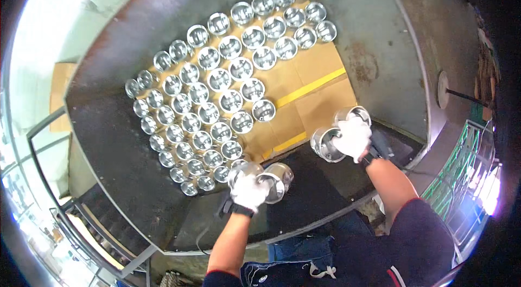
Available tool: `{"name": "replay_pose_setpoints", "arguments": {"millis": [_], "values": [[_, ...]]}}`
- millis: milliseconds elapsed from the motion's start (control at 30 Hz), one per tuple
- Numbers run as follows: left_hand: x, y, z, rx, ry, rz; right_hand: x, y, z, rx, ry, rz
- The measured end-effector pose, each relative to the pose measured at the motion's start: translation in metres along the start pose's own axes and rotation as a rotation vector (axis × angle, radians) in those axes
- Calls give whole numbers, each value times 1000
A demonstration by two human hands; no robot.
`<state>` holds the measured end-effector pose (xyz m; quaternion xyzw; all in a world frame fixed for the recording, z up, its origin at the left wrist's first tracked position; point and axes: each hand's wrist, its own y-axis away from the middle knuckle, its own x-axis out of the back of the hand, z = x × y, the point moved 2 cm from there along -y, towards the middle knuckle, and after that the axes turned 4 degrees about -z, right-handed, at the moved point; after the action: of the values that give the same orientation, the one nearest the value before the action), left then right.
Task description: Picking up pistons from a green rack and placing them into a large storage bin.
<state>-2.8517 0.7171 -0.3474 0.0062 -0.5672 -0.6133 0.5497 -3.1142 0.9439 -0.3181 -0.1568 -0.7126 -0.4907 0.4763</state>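
Note:
Both my hands wear white gloves and reach over a deep dark metal bin. My left hand (249, 192) is closed on two shiny metal pistons, one piston (279, 180) on its right side and another partly hidden behind the fingers. Off to the right, my right hand (354, 137) grips two more, a piston (324, 147) to its left and a piston (359, 115) beyond it. Many similar pistons (231, 101) stand open end up in slanting rows, just past my left hand. Glove fabric covers exactly where the fingers press.
Brown cardboard (320, 64) with yellow tape strips (304, 91) lies under the rows. High metal walls (374, 21) surround it, and the bin's near rim (304, 226) runs in front of my body. Metal railings (89, 222) stand at the left, and a green-wired rack (461, 151) at the right.

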Motion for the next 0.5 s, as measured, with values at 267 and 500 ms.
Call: {"name": "replay_pose_setpoints", "arguments": {"millis": [267,500], "values": [[99,218,41,43,1417,379,161,174,-6,46,-483,452],[71,356,56,198,1393,464,121,359,19,147,-692,558]]}}
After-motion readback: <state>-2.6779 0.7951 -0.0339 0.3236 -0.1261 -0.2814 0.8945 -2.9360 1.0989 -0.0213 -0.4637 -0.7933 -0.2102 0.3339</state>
